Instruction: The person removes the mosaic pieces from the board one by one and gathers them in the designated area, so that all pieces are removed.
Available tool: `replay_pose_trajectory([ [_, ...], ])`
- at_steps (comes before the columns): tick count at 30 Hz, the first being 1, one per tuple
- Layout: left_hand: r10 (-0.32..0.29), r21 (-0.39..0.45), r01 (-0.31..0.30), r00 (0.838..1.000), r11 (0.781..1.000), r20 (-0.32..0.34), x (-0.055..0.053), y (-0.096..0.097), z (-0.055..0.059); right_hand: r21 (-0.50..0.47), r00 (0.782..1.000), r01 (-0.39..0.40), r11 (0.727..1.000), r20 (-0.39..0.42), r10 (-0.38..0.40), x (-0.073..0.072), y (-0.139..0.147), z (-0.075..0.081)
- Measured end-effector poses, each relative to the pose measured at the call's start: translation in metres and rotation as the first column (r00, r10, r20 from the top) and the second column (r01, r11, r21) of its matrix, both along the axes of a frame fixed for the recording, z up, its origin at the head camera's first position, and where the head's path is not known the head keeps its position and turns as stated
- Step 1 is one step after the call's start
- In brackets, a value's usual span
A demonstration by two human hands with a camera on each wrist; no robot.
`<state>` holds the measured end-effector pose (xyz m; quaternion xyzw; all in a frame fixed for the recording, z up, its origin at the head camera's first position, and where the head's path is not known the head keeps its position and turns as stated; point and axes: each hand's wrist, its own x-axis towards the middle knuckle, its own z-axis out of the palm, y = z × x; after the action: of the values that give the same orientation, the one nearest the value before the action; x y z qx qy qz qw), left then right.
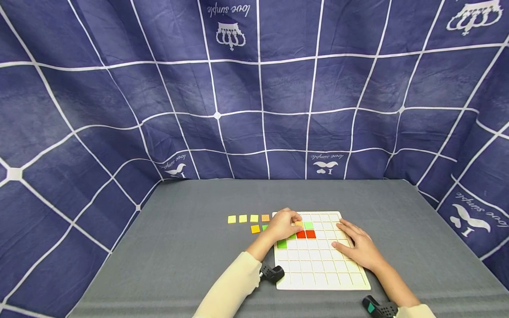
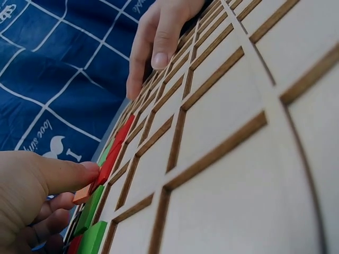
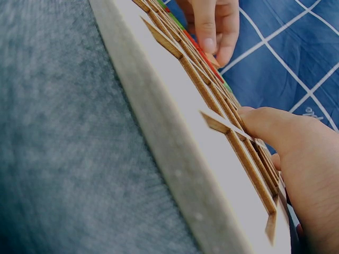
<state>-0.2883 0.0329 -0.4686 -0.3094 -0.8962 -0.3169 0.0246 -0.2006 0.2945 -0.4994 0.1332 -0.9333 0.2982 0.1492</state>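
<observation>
A pale wooden grid board lies on the grey table. My left hand is over its upper left part and pinches a small orange square tile between thumb and fingers. Close by, a light green tile, two red tiles, one being the right red tile, and green tiles such as the lower green tile sit in the grid. My right hand rests on the board's right edge, thumb on the grid and fingers extended, holding no tile.
Left of the board lie loose tiles: several in a row, including a yellow tile and an orange-brown tile, with an amber tile below. A green one is partly hidden by the left hand. Behind the table hangs a blue curtain.
</observation>
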Motion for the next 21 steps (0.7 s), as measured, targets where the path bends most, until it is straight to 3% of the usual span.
replay_pose_trajectory([
  [8, 0.017, 0.019, -0.017, 1.000, 1.000, -0.006, 0.0007, 0.0007, 0.0023, 0.005, 1.000, -0.004, 1.000, -0.018, 0.004, -0.0002, -0.0007, -0.0016],
  [21, -0.033, 0.151, 0.020, 0.996, 0.988, 0.085, 0.0052, -0.0025, 0.0077, 0.004, 1.000, 0.001, 1.000, 0.004, -0.001, -0.0002, -0.0006, 0.0006],
])
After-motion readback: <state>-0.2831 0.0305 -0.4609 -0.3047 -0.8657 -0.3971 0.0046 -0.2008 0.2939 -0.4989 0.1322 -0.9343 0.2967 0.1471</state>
